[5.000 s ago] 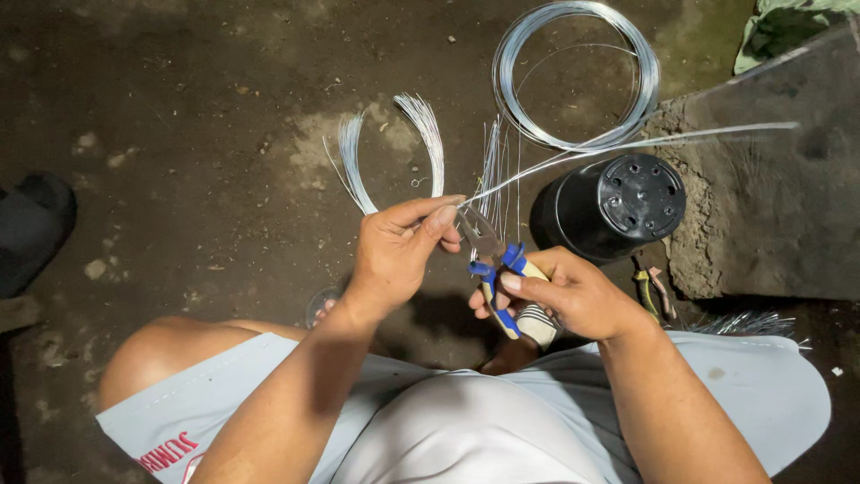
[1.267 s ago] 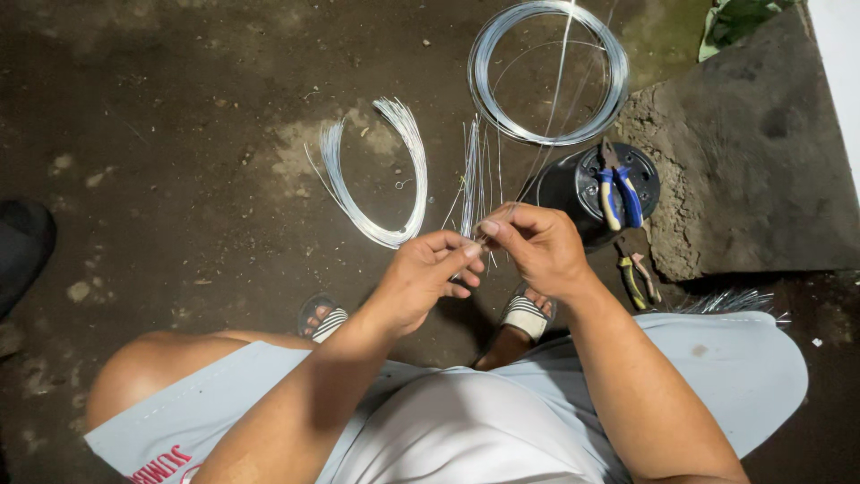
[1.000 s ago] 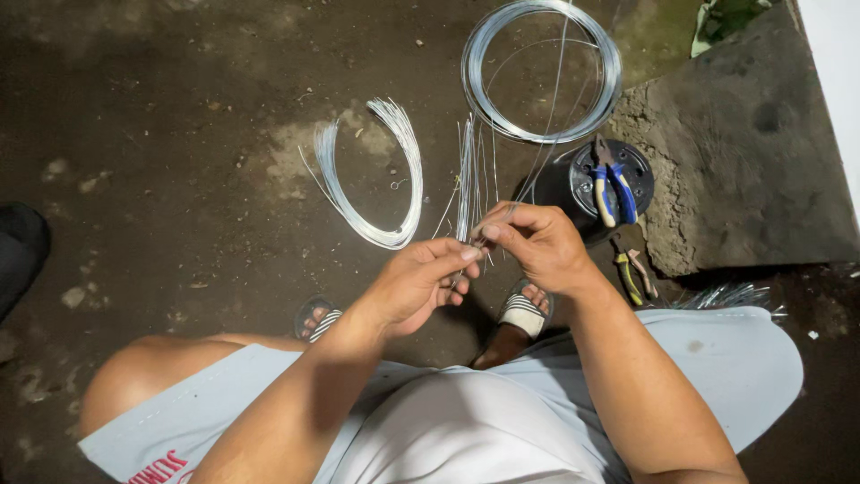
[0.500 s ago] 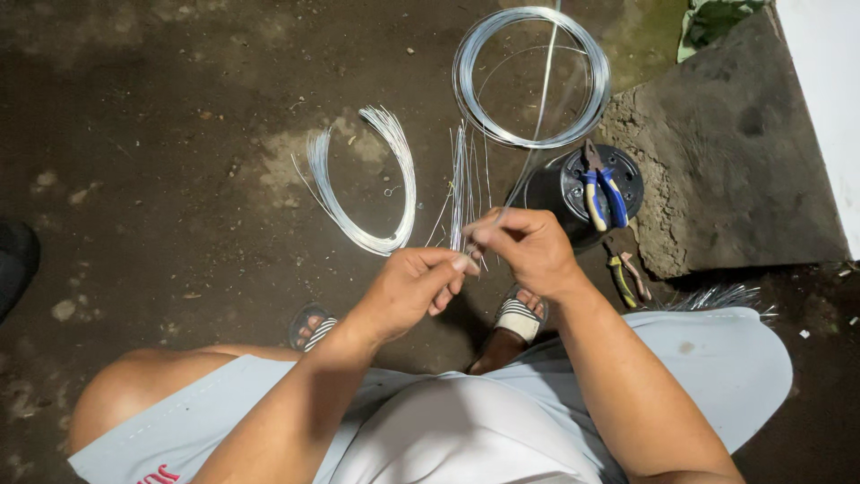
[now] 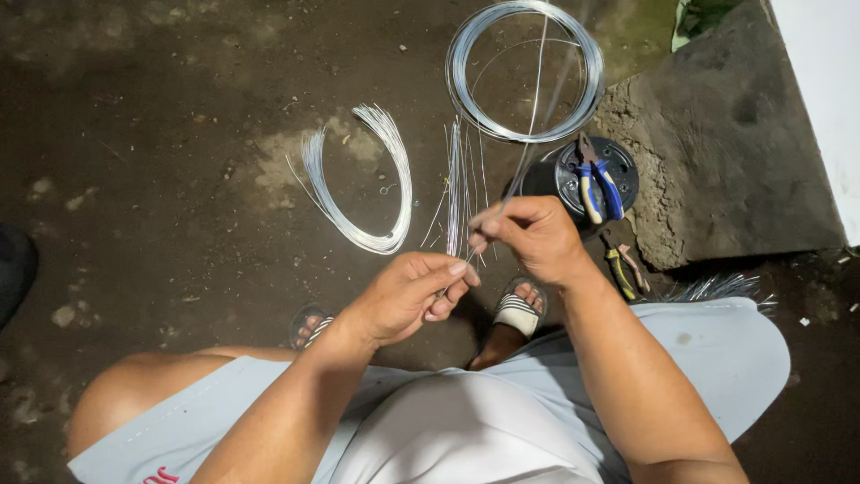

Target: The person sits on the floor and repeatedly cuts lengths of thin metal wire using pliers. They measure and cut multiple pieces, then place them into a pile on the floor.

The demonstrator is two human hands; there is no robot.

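1. Above the lap, two hands are seen: the left hand [image 5: 408, 291] and the right hand [image 5: 528, 235], both pinched on one bundle of wires [image 5: 459, 193] that stands nearly upright between them, its tips fanned over the floor [image 5: 161, 161].
2. Two wire coils are counted: a closed ring [image 5: 466, 108] at the top and an open loop [image 5: 367, 235] left of the bundle.
3. Two pliers are counted: a blue-handled pair [image 5: 598, 184] lying on one black spool [image 5: 618, 161], and a second pair [image 5: 620, 269] on the floor just beside a stone slab [image 5: 743, 152].
4. Two sandalled feet are partly hidden beneath the hands.
5. Compared with half a second earlier, the left hand is set lower and the fingers are slightly farther apart.
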